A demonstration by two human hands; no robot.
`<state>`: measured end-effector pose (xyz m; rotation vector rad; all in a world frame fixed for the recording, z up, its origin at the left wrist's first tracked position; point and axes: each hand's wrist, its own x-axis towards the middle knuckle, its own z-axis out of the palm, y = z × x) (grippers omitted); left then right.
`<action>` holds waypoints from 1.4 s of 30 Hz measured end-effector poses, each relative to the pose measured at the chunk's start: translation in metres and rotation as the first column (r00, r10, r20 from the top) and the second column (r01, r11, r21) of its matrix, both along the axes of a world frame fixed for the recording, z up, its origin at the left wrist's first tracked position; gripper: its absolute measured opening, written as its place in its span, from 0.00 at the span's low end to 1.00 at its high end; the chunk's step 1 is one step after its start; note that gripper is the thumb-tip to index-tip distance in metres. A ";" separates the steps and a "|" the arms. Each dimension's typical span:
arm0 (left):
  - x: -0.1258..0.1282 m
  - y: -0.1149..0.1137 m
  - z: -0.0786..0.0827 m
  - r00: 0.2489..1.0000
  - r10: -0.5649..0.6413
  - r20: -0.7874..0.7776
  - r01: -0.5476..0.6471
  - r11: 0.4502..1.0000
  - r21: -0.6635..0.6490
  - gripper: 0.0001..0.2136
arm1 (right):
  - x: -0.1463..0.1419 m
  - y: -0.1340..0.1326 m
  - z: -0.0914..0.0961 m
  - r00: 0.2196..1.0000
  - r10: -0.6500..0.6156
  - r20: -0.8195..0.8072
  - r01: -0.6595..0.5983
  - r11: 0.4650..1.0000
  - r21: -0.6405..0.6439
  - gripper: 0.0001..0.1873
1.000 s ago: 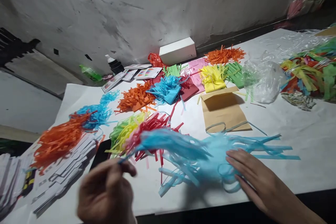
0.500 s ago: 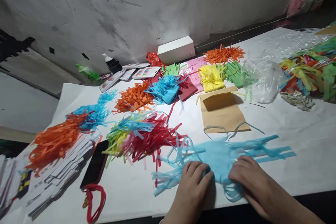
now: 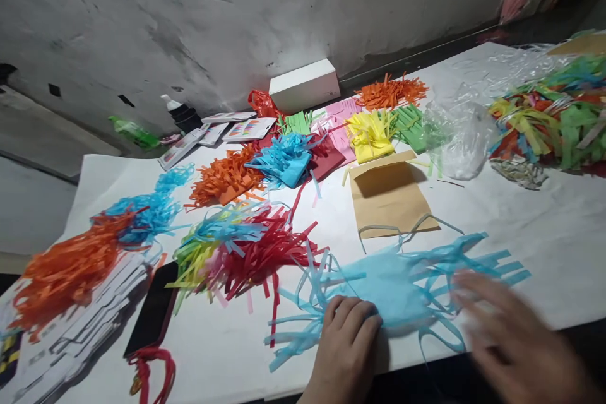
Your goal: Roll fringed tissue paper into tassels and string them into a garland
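Note:
A light-blue sheet of tissue paper (image 3: 386, 293), cut into fringe strips at both ends, lies in front of me on the white-covered table. My left hand (image 3: 349, 328) presses on its near left part, fingers curled together over the paper. My right hand (image 3: 502, 322) is smeared by motion beside the right-hand fringe; whether its fingers pinch a strip cannot be made out. Several loose strips curl near that hand. Just beyond the sheet are a thin grey cord (image 3: 402, 235) and a brown paper envelope (image 3: 391, 199) with its flap raised.
Left of the sheet lie red fringe (image 3: 269, 255), a black phone (image 3: 154, 309) with a red strap, and an orange tissue bundle (image 3: 71, 268). Farther back are a blue tassel (image 3: 288, 161), a white box (image 3: 305, 85) and a clear plastic bag (image 3: 461, 139). Multicoloured tassels (image 3: 553, 120) stand right.
My right hand has moved right, away from the middle of the blue sheet, and the right-hand strips have spread out. My left hand stays on the paper. The view has shifted slightly.

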<state>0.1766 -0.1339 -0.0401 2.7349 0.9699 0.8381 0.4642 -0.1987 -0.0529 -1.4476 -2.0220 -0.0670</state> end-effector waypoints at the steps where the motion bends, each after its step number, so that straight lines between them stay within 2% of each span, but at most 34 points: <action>1: 0.001 0.000 0.001 1.000 -0.031 -0.002 0.031 1.000 0.003 0.11 | -0.025 0.006 0.004 0.981 0.159 0.114 -0.164 0.986 0.035 0.26; 2: 0.001 0.000 0.002 0.997 -0.076 -0.005 0.076 0.997 0.009 0.11 | -0.047 0.012 0.007 0.958 0.219 0.184 -0.232 0.971 0.056 0.26; 4: -0.002 0.000 0.003 0.987 -0.164 -0.005 0.164 0.986 0.015 0.11 | -0.073 0.023 0.010 0.950 0.257 0.176 -0.280 0.952 0.123 0.23; 6: -0.007 -0.002 0.003 0.979 -0.203 0.004 0.203 0.979 -0.002 0.11 | -0.075 0.028 0.011 0.943 0.297 0.151 -0.317 0.939 0.131 0.21; 9: -0.014 -0.006 0.002 0.987 -0.160 0.035 0.161 0.986 -0.040 0.10 | -0.057 0.025 0.016 0.913 0.382 0.143 -0.393 0.917 0.059 0.19; 13: -0.011 -0.008 -0.003 0.995 -0.015 0.097 0.026 0.994 -0.108 0.10 | -0.048 0.022 0.027 0.956 0.292 -0.014 -0.292 0.956 -0.025 0.14; 15: -0.005 -0.006 -0.007 0.992 0.098 0.081 -0.087 0.988 -0.128 0.10 | -0.053 0.024 0.027 0.972 0.225 -0.075 -0.231 0.969 -0.089 0.12; 17: 0.001 0.000 -0.009 0.982 0.186 0.034 -0.180 0.974 -0.140 0.10 | -0.058 0.026 0.021 0.975 0.196 -0.103 -0.210 0.966 -0.152 0.15; 23: 0.007 0.014 -0.006 0.955 0.265 -0.132 -0.285 0.944 -0.168 0.12 | -0.062 0.032 0.000 0.984 0.046 -0.171 -0.088 0.966 -0.244 0.10; 28: 0.008 0.017 -0.004 0.913 0.356 -0.200 -0.378 0.922 -0.083 0.11 | -0.066 0.040 -0.004 0.996 -0.030 -0.080 0.010 0.970 -0.243 0.13; 33: -0.018 0.035 0.004 0.870 0.376 -0.320 -0.399 0.917 -0.006 0.08 | -0.070 0.045 -0.006 0.998 -0.057 0.029 0.062 0.970 -0.234 0.16; 37: -0.046 0.042 0.018 0.779 0.551 -0.301 -0.543 0.832 0.116 0.06 | -0.068 0.043 -0.009 0.997 -0.061 0.053 0.073 0.964 -0.255 0.14; 38: -0.048 0.039 0.021 0.788 0.562 -0.252 -0.547 0.827 0.133 0.06 | -0.068 0.043 -0.010 0.997 -0.055 0.052 0.067 0.963 -0.260 0.13; 39: -0.047 0.036 0.023 0.827 0.527 -0.196 -0.509 0.850 0.138 0.08 | -0.067 0.042 -0.010 0.997 -0.053 0.051 0.064 0.963 -0.261 0.13; 42: -0.028 0.020 0.023 0.973 0.211 -0.090 -0.200 0.973 0.119 0.10 | -0.065 0.042 -0.011 0.997 -0.044 0.068 0.060 0.968 -0.245 0.12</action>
